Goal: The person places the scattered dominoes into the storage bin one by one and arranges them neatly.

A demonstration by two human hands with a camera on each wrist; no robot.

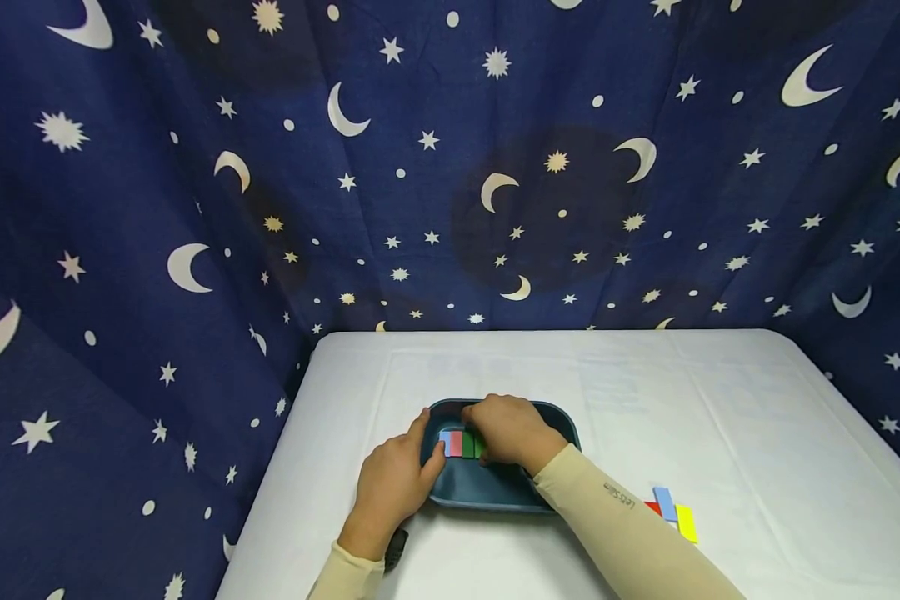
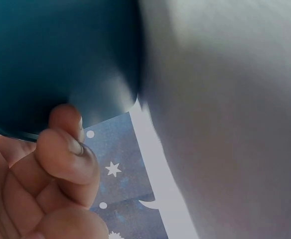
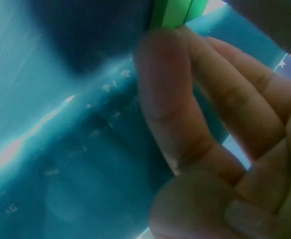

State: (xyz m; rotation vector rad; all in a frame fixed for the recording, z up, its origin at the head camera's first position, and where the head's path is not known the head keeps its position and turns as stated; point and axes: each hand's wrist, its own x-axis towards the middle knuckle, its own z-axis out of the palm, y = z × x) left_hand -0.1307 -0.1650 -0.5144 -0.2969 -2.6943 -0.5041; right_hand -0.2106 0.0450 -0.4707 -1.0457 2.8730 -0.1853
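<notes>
A dark teal tray (image 1: pixel 487 493) sits on the white table. A row of flat blocks lies in it: a light blue block (image 1: pixel 445 443), a pink block (image 1: pixel 456 443) and green blocks (image 1: pixel 468 445). My left hand (image 1: pixel 396 477) grips the tray's left side, its thumb inside near the blue block. In the left wrist view, curled fingers (image 2: pixel 68 149) lie against the tray wall. Reaching over the tray, my right hand (image 1: pixel 513 432) pinches a green block (image 3: pixel 173 12) at the row's right end. The hand partly hides that block.
To the right of the tray, partly behind my right sleeve, lie a red block (image 1: pixel 652 507), a blue block (image 1: pixel 664 503) and a yellow block (image 1: pixel 687 523). A dark blue curtain (image 1: pixel 450 208) with moons and stars hangs behind the white table (image 1: pixel 720 417).
</notes>
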